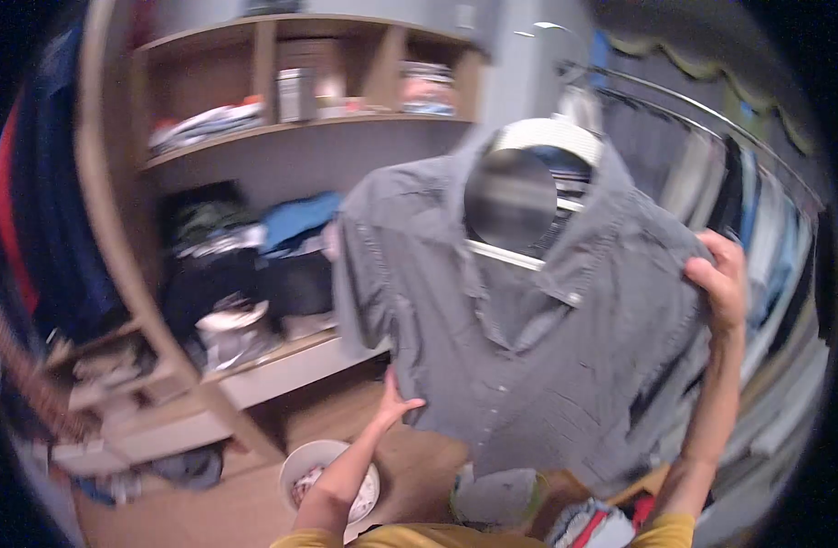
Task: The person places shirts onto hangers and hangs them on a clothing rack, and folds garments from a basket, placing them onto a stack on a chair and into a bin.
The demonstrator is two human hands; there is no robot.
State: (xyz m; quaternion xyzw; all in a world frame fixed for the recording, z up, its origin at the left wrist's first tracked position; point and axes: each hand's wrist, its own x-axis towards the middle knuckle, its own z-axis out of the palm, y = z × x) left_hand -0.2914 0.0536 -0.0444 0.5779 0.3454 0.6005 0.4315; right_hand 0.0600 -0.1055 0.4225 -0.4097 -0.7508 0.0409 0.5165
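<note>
A grey short-sleeved button-up shirt [528,365] hangs in front of me on a white hanger [505,256], its collar spread around the hanger's top. My right hand [722,279] grips the shirt near the shoulder on the right, thumb in front and fingers behind. Lower down on the left, my left hand [400,402] pinches the shirt's side below the sleeve, with the thumb lying on the front and the other fingers partly hidden. A round blurred patch covers what lies inside the collar opening.
To the right, a metal rail [711,114] carries many hung clothes. Wooden shelves [309,123] with folded clothes and boxes stand at the back left. On the floor below are a white bucket [291,484] with items inside and a pile of clothes [588,525].
</note>
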